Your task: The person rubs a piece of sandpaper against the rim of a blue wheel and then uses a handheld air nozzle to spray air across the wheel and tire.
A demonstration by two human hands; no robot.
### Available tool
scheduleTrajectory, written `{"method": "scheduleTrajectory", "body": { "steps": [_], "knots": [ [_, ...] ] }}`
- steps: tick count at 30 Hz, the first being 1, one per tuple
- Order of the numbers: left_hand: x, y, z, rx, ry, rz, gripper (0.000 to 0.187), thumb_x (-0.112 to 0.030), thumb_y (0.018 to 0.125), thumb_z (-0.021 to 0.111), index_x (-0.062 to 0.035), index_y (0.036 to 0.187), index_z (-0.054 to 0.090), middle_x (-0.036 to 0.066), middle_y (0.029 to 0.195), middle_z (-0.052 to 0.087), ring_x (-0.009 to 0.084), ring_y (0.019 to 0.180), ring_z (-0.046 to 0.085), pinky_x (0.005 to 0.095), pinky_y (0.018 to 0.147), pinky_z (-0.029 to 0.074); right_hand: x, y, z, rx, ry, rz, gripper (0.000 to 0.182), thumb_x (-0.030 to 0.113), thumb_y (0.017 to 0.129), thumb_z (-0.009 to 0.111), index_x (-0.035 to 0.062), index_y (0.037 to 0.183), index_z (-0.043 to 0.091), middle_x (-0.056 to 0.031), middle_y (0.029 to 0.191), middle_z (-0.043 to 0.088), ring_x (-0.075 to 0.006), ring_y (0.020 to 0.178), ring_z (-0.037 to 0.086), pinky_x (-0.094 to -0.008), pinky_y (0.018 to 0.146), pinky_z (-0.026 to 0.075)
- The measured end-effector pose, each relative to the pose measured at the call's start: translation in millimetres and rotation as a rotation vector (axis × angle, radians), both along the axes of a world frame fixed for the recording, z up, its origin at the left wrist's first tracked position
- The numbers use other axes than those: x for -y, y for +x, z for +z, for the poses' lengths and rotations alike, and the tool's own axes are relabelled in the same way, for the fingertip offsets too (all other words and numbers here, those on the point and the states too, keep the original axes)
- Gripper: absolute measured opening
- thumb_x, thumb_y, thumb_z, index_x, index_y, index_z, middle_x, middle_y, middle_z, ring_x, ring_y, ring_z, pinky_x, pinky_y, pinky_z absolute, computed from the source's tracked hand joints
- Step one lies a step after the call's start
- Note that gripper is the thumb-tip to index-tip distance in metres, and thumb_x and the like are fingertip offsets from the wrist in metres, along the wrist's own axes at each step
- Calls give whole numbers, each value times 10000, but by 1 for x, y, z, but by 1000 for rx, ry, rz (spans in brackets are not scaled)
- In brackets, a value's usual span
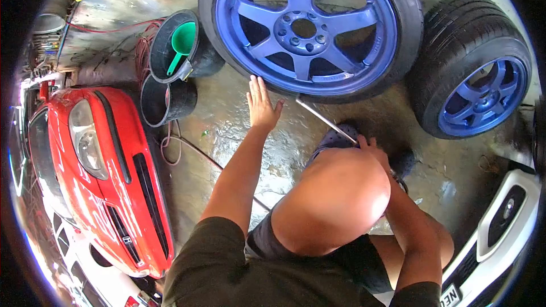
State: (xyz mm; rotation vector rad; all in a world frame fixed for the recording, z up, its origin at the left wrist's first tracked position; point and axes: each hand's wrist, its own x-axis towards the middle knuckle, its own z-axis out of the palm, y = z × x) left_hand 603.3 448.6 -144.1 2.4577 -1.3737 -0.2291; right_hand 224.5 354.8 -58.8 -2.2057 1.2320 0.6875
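A large wheel with a blue spoked rim (pixel 304 59) and a black tyre (pixel 414 23) stands in front of me. My left hand (pixel 263 106) is open, palm down, with its fingertips right at the tyre's lower left edge. Beyond my bent knee, my right hand (pixel 369 150) is closed around the end of a slim metal rod (pixel 327 120). The rod slants up and left, and its bent tip meets the bottom of the tyre in this view. My knee covers part of the right wrist.
A second blue-rimmed wheel (pixel 486 99) stands at right. Two black buckets (pixel 153 99) are at left, the upper one holding a green dipper (pixel 183 38). A hose (pixel 199 154) crosses the wet floor (pixel 227 119). A red car (pixel 108 176) and a white car (pixel 506 216) flank me.
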Motion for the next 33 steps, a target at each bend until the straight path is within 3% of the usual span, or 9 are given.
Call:
{"method": "scheduleTrajectory", "body": {
  "steps": [6,12,16,17,20,24,25,28,33],
  "knots": [
    [3,-1,-4,40,62,-9,1166,-371,944,787,59,1709,19,309,1791,5,451,1667,102,595,1315,207,7,50,-8,-14,57,40,574,351,1003,635,153,1504,436,-294,1363,565,-507,1022,751,-593,868,629],
    [-2,0,-5,-131,-144,-25,1157,-203,911,789,61,1706,-10,325,1782,51,440,1660,154,578,1311,239,6,90,-31,176,25,56,522,263,1012,612,167,1494,435,-294,1351,564,-505,975,758,-591,823,633],
    [1,-6,5,-332,-296,46,1150,-66,887,762,47,1709,-34,343,1742,224,504,1591,300,493,1299,298,8,110,-29,125,48,36,498,214,1014,594,179,1489,448,-274,1345,576,-501,995,757,-604,843,623],
    [2,-9,2,-320,-319,97,1162,8,866,737,7,1719,-52,320,1723,310,464,1567,390,457,1275,363,9,115,-23,113,64,31,492,205,1015,588,185,1487,452,-267,1344,579,-499,1003,757,-608,852,620],
    [10,-13,-2,-308,-451,208,1073,49,895,667,-32,1735,5,303,1704,372,427,1550,442,440,1252,387,2,126,-29,162,36,-19,526,165,990,608,215,1491,453,-286,1347,579,-513,1013,739,-612,865,599],
    [12,-15,-1,-578,-446,436,787,53,989,525,-61,1720,255,256,1618,523,345,1415,603,386,1118,497,-2,128,-27,145,29,-43,536,178,990,612,227,1495,439,-274,1378,565,-505,1032,741,-606,880,601],
    [12,-18,-11,-453,-599,382,680,16,1016,519,-69,1676,378,218,1437,650,307,1185,691,392,998,554,-2,125,-22,125,22,-41,534,204,993,626,229,1493,439,-254,1378,563,-494,1031,749,-597,873,612],
    [3,-22,-16,-335,-551,305,626,-18,1028,534,-63,1644,429,193,1257,702,289,1037,700,397,938,567,-2,114,-12,27,74,-24,562,266,988,662,240,1495,423,-224,1406,542,-480,1060,751,-579,881,622],
    [0,-20,-10,-461,-465,363,455,-66,1053,581,5,1502,598,190,1241,735,277,1092,723,377,967,565,-3,104,9,-24,94,-27,606,313,970,703,249,1493,404,-205,1423,528,-470,1095,743,-562,925,615]
  ]
}}
